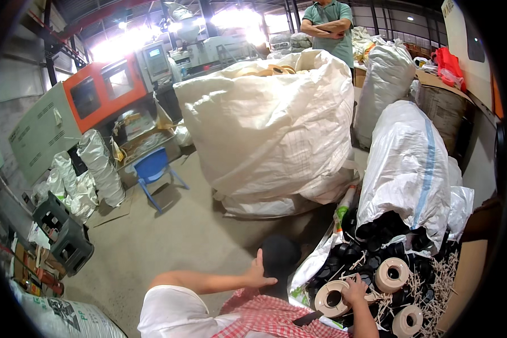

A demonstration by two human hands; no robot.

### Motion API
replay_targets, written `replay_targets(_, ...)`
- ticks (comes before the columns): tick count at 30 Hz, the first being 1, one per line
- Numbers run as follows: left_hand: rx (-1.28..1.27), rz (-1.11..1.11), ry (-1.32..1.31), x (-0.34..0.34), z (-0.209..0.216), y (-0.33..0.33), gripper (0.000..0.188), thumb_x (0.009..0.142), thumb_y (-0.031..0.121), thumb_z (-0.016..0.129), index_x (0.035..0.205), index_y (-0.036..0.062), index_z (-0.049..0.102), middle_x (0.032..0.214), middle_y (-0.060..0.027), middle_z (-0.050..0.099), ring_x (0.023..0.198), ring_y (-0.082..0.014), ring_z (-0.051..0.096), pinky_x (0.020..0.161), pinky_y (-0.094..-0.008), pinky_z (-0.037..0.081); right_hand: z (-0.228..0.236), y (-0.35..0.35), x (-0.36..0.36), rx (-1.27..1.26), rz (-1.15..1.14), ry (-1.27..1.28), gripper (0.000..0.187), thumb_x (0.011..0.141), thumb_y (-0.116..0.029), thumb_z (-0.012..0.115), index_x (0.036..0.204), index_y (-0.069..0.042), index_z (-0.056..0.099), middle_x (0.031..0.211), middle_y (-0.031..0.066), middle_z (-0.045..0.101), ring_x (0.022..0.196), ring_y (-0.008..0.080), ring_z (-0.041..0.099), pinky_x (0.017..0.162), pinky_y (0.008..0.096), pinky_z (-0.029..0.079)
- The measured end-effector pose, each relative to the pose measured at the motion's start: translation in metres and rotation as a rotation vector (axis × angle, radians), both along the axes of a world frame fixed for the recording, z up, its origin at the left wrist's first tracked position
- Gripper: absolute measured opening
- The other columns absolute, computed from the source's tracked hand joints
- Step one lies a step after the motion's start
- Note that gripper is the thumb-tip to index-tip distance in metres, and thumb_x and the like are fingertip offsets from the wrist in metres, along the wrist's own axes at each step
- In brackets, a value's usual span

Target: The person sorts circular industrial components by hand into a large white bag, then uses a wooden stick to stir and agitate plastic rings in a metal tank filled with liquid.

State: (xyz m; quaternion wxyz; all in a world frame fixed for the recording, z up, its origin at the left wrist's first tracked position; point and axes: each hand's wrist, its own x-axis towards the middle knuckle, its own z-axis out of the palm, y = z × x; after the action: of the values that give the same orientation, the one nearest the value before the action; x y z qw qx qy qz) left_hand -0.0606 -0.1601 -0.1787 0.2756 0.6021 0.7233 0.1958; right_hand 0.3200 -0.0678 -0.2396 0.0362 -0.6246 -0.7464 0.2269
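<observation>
At the lower right, my right hand [355, 290] reaches into a heap of black round plastic parts [324, 267]. Its fingers are bent beside the rim of a beige ring-shaped spool [328, 304], and a thin pale stick shows at the fingertips; what they grip is partly hidden. Another beige spool [384, 283] lies just right of the hand, and a third spool [403, 325] is nearer the lower edge. My left hand [257, 276] rests against a dark rounded shape [280, 253], probably my knee, with thumb and fingers apart and nothing in it.
A huge white bulk bag [270, 129] stands ahead. To its right, a tipped white sack [400, 163] opens onto the black parts. Thin pale sticks [442, 281] lie beside a cardboard flap [462, 287]. A blue chair [151, 169] and dark stools [65, 234] stand left; a person [328, 28] stands behind.
</observation>
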Motion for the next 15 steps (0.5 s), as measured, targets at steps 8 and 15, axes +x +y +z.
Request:
replay_targets(8,-0.024,0.054,0.021,0.009,0.003,0.004,0.128,0.065,0.043,0.076,0.137,-0.0006,-0.020,0.137,-0.0344,0.019,0.126,-0.0445,0.028,0.105,-0.0428,0.028,-0.010,-0.003,-0.005,0.156,0.031,0.021,0.046,0.074,-0.034,0.053,0.108,-0.004,0.060,0.134,0.0174,0.041,0.107,0.0377,0.048,0.094,0.0469,0.031)
replay_targets(15,-0.026,0.151,0.005,0.006,0.002,0.003,0.125,0.065,0.040,0.077,0.139,0.0017,-0.017,0.136,-0.0335,0.021,0.126,-0.0446,0.029,0.104,-0.0428,0.029,0.032,0.006,-0.016,-0.142,0.091,-0.103,0.049,0.077,-0.033,0.056,0.116,-0.004,0.050,0.122,0.0181,0.049,0.106,0.0382,0.050,0.091,0.0454,0.040)
